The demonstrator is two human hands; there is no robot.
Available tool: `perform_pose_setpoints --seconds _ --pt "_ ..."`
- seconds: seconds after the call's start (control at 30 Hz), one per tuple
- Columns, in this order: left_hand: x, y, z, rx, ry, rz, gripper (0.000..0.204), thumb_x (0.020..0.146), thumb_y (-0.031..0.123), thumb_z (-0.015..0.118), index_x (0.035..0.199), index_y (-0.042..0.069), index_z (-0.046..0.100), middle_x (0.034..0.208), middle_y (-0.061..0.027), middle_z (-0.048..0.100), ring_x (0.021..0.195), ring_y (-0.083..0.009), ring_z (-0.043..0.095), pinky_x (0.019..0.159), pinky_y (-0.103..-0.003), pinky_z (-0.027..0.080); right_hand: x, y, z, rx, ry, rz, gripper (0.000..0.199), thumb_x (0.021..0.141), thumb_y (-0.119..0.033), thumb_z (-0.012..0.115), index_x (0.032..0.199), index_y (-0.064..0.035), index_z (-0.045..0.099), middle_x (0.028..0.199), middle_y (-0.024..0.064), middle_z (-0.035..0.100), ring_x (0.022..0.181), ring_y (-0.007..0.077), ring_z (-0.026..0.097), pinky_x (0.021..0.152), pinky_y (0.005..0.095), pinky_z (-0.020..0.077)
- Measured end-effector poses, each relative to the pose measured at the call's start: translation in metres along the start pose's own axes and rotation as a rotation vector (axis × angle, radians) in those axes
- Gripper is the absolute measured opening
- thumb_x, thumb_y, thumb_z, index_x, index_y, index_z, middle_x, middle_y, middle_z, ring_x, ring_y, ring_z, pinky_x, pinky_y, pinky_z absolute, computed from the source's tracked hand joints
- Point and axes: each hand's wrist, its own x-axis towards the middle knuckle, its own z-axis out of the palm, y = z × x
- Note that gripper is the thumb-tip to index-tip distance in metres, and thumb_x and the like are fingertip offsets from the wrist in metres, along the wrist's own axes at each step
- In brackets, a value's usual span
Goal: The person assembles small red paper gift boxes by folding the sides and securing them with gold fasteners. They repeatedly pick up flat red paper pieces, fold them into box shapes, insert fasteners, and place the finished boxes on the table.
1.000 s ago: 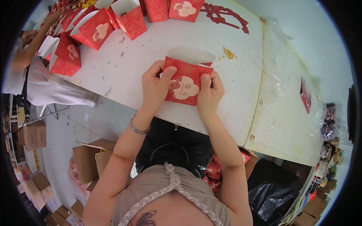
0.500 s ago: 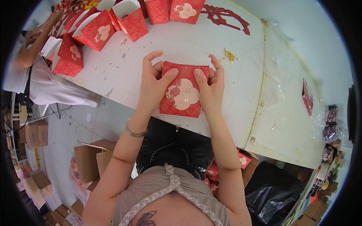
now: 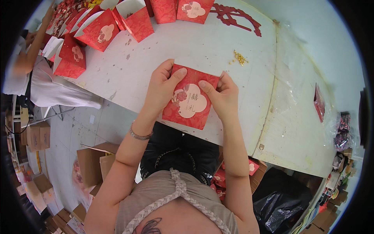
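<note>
Tabletop (image 3: 187, 43) spreads open from its near edge past a red box (image 3: 191, 100); left hand (image 3: 163, 84) and right hand (image 3: 223, 93), half-curled, pinch the box's upper sides.

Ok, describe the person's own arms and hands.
The left hand and right hand are ungloved, and no sleeves show on either side. A silvery, linked-looking bracelet circles the left wrist; the right wrist is bare.

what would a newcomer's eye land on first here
Probably the bright red box, held between the left hand and right hand near the near edge of the white table. Next might come the open red boxes crowding the table's far left, then the little scatter of gold pieces beyond the right hand.
</note>
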Motion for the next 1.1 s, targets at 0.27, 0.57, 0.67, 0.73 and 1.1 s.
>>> perform_pose_setpoints --seconds 0.27,0.57,0.67,0.73,1.1 --pt "-0.007 0.000 -0.006 0.069 -0.063 -0.026 0.021 0.087 0.003 0.056 0.108 0.001 0.055 0.091 -0.0071 0.064 0.079 -0.0084 0.059 0.069 -0.023 0.050 0.005 0.008 -0.004 0.097 -0.117 -0.047 0.029 0.082 -0.003 0.063 0.110 -0.0018 0.055 0.090 0.0065 0.065 0.075 0.0090 0.060 0.063 0.0233 0.0491" --pt "0.005 0.008 0.002 0.198 0.010 0.005 0.017 0.081 0.002 0.065 0.096 0.001 0.056 0.085 -0.0069 0.064 0.074 -0.0084 0.058 0.065 -0.022 0.048 0.008 0.002 0.004 -0.018 -0.009 -0.015 0.021 0.081 -0.001 0.062 0.101 -0.0010 0.057 0.086 0.0079 0.065 0.074 0.0094 0.060 0.061 0.0223 0.0485" --pt "0.010 0.005 -0.005 0.320 0.001 0.040 0.012 0.080 0.001 0.065 0.089 0.001 0.057 0.083 -0.0061 0.064 0.073 -0.0082 0.058 0.067 -0.021 0.048 0.005 0.003 0.006 -0.037 0.031 -0.036 0.013 0.081 0.000 0.062 0.094 -0.0003 0.059 0.083 0.0065 0.064 0.072 0.0085 0.059 0.060 0.0215 0.0475" --pt "0.006 0.002 -0.004 0.284 -0.002 0.067 0.010 0.080 0.000 0.063 0.089 0.001 0.058 0.082 -0.0054 0.063 0.072 -0.0082 0.057 0.067 -0.021 0.048 0.005 0.003 0.005 -0.026 0.040 -0.050 0.007 0.082 0.002 0.061 0.089 -0.0001 0.061 0.081 0.0047 0.064 0.072 0.0080 0.059 0.061 0.0214 0.0472" --pt "-0.008 0.002 -0.003 0.057 0.030 -0.090 0.015 0.090 0.012 0.056 0.090 -0.001 0.062 0.081 -0.0024 0.063 0.071 -0.0064 0.056 0.065 -0.020 0.046 0.004 0.024 -0.004 -0.056 -0.086 -0.430 0.015 0.078 0.010 0.056 0.080 -0.0017 0.064 0.078 0.0044 0.062 0.070 0.0112 0.054 0.062 0.0220 0.0424"
